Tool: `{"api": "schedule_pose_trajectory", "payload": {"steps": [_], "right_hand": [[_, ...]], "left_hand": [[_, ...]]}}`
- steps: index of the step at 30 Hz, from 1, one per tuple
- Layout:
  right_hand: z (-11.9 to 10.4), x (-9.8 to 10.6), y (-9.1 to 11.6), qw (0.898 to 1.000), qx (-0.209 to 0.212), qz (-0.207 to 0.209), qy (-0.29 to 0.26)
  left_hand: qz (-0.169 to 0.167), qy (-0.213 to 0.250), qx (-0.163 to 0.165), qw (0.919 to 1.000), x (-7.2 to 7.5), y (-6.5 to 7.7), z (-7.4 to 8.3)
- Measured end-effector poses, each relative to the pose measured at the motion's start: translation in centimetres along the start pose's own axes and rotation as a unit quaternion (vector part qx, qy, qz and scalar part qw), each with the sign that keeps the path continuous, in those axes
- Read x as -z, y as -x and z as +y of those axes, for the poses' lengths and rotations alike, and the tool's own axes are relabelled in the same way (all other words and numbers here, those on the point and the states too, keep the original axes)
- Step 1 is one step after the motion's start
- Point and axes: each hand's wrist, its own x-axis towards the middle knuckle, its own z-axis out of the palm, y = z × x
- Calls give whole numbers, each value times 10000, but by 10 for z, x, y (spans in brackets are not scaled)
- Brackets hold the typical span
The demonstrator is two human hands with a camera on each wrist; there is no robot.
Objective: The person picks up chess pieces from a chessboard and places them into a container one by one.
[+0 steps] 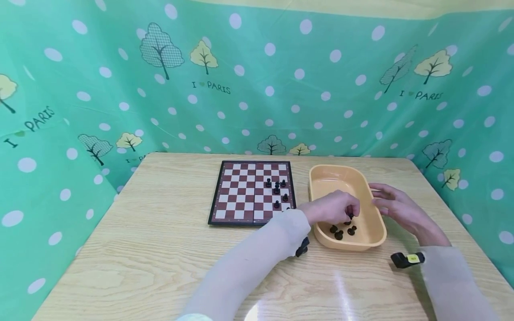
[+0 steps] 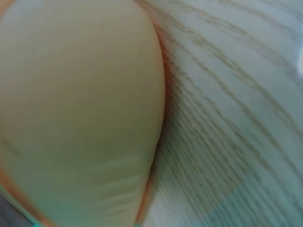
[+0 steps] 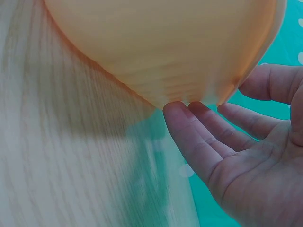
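Head view: chessboard near the counter's far edge, black pieces standing on its right half. Tray to its right, toward the counter's right edge. Left hand inside the tray, fingers drawn narrow, pinching a dark piece as best we can judge; the knuckles mask part of the grip. Loose pieces lie by the tray's near wall. Right hand, fingers loosely spread, at the tray's right wall.

We note one hazard: the left sleeve covers the board's near right corner, so a low forearm could topple the piece beside it. A tip-only pinch could also let so small a piece slip.

Left wrist view: only the tray's outer wall and counter grain; we get no hand here.

Right wrist view: thumb and fingertips touch the tray, fingers nearly straight. Pushing unevenly there could skid it toward the board.
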Motion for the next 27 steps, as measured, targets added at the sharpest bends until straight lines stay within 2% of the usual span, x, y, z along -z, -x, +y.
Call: {"api": "schedule_pose_trajectory", "payload": {"steps": [13, 20, 27], "right_hand": [[2, 1, -1, 10000, -59, 30, 45], [2, 0, -2, 10000, 20, -30, -28], [1, 0, -2, 10000, 9, -30, -64]], "left_hand": [[-284, -381, 184, 9987, -2, 0, 2], [-290, -433, 238, 9984, -1, -1, 2], [-214, -571, 70, 9981, 0, -1, 2]]}}
